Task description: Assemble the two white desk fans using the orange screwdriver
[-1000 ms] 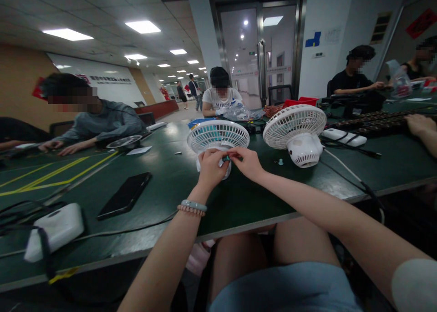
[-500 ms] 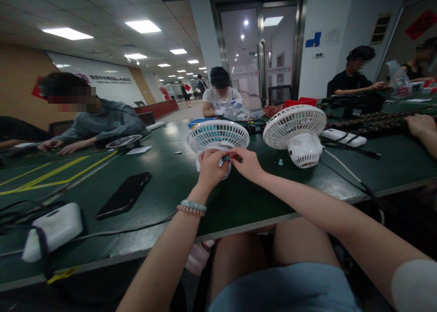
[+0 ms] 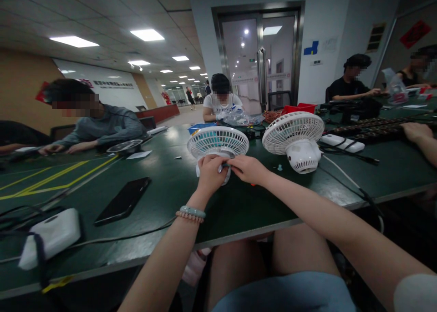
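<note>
My left hand point(image 3: 212, 172) is closed, fingers bent around a small teal piece point(image 3: 225, 165) whose exact kind I cannot make out. From the right, my right hand point(image 3: 250, 168) pinches at the same piece, its fingertips meeting those of the left. Just behind both hands stands a white fan point(image 3: 218, 142) with a round slatted cage; the hands cover part of its body. To the right, a second white fan point(image 3: 294, 132) rests tilted on the table. A small pale-blue plug-like part point(image 3: 280, 167) lies between that fan and my right hand.
On the green table point(image 3: 164, 184) lie a black phone point(image 3: 123, 200) and a white box-shaped device point(image 3: 51, 237) with cables. A white power strip point(image 3: 342, 143) is at the right. A red bin point(image 3: 298, 108) stands behind the fans. Other people sit around the table.
The view has tilted up slightly, so everything sits lower in the picture. My right fingers have shifted around the teal piece, covering more of it. A small orange spot now shows below my right hand.
</note>
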The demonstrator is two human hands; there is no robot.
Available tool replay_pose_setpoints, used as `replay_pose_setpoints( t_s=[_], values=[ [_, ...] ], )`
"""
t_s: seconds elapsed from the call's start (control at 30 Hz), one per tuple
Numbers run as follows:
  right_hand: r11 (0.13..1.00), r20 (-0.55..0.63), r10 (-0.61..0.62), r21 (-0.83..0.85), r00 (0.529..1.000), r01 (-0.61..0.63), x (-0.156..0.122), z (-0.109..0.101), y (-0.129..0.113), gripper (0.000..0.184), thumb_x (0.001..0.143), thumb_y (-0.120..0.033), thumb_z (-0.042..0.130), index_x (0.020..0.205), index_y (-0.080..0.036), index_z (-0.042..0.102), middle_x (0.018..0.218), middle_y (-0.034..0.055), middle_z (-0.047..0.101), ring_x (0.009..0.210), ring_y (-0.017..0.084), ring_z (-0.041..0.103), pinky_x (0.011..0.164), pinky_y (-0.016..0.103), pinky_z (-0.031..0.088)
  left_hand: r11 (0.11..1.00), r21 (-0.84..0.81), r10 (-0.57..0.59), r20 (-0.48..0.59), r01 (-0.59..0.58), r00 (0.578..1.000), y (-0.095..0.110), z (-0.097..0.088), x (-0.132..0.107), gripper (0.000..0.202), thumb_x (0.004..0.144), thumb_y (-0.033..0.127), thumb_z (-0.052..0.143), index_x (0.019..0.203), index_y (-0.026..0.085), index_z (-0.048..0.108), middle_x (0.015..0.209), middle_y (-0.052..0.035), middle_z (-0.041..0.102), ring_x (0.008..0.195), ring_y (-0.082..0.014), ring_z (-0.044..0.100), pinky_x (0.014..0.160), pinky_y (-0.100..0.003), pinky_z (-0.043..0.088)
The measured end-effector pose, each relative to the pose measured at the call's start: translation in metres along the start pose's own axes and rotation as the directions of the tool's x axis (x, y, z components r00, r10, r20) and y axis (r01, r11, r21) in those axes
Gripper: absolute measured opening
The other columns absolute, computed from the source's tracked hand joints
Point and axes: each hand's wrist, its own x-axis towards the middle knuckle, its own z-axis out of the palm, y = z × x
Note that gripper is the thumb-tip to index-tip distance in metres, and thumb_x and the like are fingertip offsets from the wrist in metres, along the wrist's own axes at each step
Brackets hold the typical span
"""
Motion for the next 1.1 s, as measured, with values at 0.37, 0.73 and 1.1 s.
replay_pose_setpoints(
  t_s=[0.37,0.73,1.1],
  values=[
    [0.945,0.429,0.291,-0.268,0.855,-0.187,-0.006,-0.016,0.021,0.041,0.08,-0.048,0.052,0.109,-0.02,0.06,0.103,0.0131,0.062,0.088,0.025,0.061,0.067,0.03,0.045,1.0,0.011,-0.024,0.012,0.024,1.0,0.004,-0.004,0.001,0.022,0.073,0.026,0.056,0.094,0.026,0.065,0.093,-0.0029,0.067,0.099,-0.0226,0.052,0.092,-0.043,0.03],
    [0.945,0.526,0.328,-0.202,0.785,-0.259,-0.011,-0.017,0.013,0.039,0.07,-0.048,0.06,0.095,-0.018,0.064,0.106,0.0107,0.053,0.083,0.022,0.06,0.062,0.028,0.043,1.0,0.012,-0.02,-0.002,0.02,1.0,0.005,-0.005,0.0,0.021,0.073,0.024,0.055,0.092,0.026,0.063,0.092,-0.002,0.066,0.099,-0.0217,0.053,0.093,-0.042,0.03],
    [0.981,0.347,0.19,-0.039,0.918,-0.188,-0.023,-0.019,0.02,0.029,0.069,-0.032,0.067,0.091,-0.015,0.061,0.095,0.0075,0.055,0.08,0.016,0.056,0.069,0.026,0.043,0.997,0.077,0.01,-0.016,-0.009,1.0,0.007,0.0,0.001,0.02,0.075,0.025,0.054,0.093,0.025,0.062,0.093,-0.0052,0.065,0.101,-0.0234,0.053,0.093,-0.043,0.029]
  ],
)
